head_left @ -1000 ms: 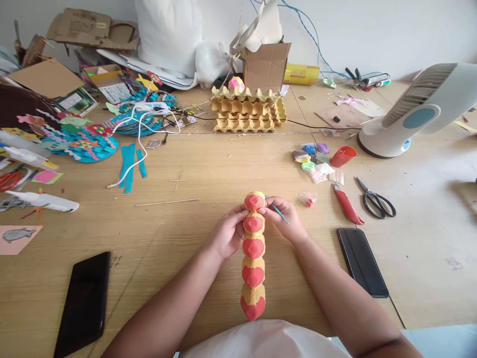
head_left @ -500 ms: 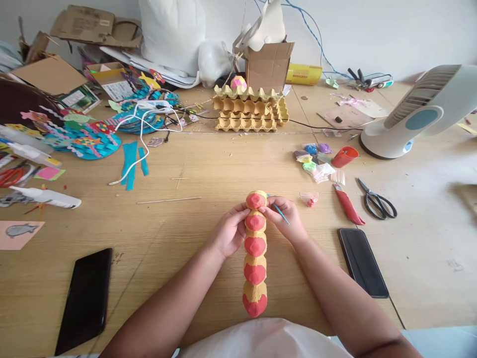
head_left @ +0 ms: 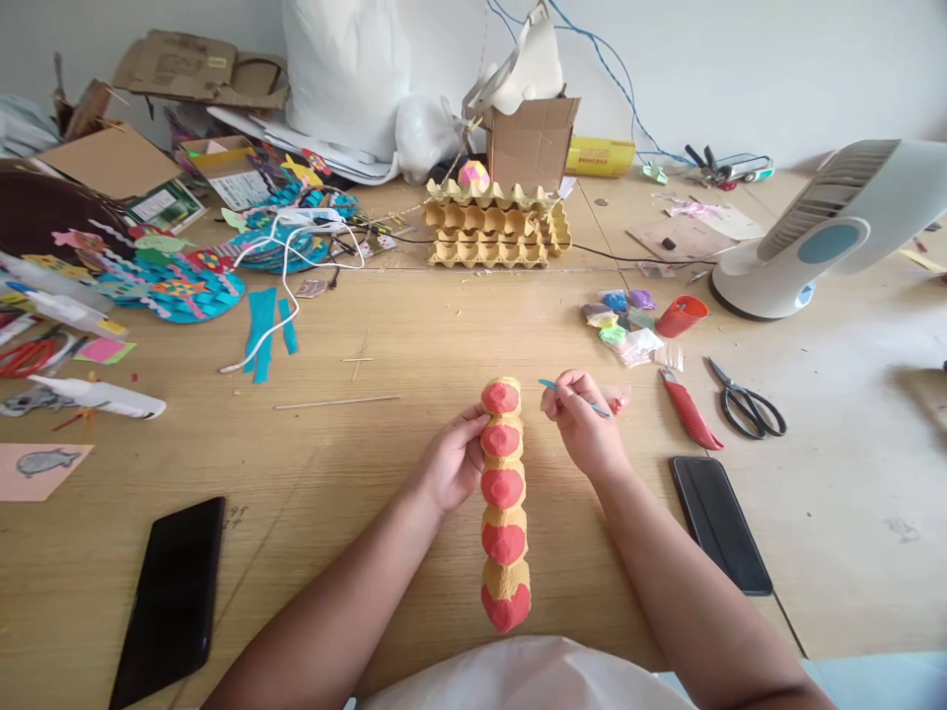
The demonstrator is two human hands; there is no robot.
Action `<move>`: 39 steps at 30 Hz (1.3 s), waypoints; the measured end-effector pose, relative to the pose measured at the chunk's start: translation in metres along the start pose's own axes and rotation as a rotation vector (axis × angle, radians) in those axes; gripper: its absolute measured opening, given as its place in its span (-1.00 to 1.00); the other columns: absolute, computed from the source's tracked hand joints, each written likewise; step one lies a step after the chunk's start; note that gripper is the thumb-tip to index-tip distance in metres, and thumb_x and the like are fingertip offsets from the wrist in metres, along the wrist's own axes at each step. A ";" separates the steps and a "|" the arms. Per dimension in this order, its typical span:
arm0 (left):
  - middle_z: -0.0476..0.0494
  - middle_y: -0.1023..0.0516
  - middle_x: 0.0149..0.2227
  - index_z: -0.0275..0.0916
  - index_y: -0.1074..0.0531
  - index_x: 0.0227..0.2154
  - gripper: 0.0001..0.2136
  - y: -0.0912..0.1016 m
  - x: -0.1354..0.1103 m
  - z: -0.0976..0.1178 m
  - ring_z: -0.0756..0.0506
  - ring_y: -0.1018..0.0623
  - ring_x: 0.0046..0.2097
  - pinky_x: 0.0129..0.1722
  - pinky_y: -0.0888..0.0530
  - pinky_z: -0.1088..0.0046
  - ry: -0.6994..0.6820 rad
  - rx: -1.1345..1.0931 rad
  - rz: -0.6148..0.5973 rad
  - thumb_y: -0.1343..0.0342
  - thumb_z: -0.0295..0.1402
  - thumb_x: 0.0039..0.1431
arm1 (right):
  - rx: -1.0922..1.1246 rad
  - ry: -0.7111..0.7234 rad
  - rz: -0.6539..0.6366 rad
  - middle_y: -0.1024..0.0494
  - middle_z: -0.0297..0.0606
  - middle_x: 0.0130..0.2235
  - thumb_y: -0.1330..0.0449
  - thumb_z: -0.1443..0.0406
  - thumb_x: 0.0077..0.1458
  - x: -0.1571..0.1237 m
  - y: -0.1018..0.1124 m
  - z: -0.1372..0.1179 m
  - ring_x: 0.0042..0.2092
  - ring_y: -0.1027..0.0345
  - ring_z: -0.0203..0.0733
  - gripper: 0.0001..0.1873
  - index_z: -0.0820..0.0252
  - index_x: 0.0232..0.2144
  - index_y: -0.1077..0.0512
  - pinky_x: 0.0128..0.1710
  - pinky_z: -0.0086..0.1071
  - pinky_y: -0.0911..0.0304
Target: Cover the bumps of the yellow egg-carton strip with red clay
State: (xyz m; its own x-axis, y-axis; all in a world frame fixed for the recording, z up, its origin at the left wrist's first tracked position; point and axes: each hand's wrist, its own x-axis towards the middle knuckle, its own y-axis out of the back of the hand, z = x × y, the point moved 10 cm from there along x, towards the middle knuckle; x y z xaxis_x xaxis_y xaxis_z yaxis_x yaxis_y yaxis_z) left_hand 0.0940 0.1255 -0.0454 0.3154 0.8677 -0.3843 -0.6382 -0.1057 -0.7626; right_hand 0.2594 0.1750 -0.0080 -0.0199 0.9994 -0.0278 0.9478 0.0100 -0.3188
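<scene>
A strip cut from an egg carton, yellow-tan with a red patch on each bump, points away from me above the table. My left hand grips its left side near the far end, thumb on the edge. To the right of the strip, my right hand is closed around a thin blue modelling tool, apart from the strip. Just behind that hand lies a small clear bag with red clay, partly covered by the fingers.
Right: bags of coloured clay, a red cup, a red utility knife, scissors, a phone and a fan. Left: another phone, a glue bottle. Egg cartons stand at the back.
My right hand has let go of the strip and moved right with the blue tool. My left hand still holds the strip, whose far end has shifted slightly left.
</scene>
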 end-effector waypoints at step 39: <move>-0.20 -0.76 -0.23 -0.32 -0.68 -0.10 -0.82 0.001 0.001 -0.014 -0.06 -0.70 -0.32 -0.33 -0.63 0.51 0.031 0.008 -0.017 -0.38 -0.45 0.24 | -0.186 0.224 -0.135 -0.74 -0.13 0.11 -0.49 0.05 0.22 -0.018 -0.024 -0.014 0.21 -0.58 0.07 -0.75 0.02 -0.32 -0.60 0.33 0.09 -0.34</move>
State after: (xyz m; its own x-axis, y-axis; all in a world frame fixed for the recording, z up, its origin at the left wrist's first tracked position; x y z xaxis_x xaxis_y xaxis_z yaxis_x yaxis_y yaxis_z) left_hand 0.1035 0.1196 -0.0535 0.3484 0.8537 -0.3872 -0.6378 -0.0868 -0.7653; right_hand 0.2409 0.1571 0.0131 -0.0984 0.9708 0.2190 0.9837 0.1281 -0.1261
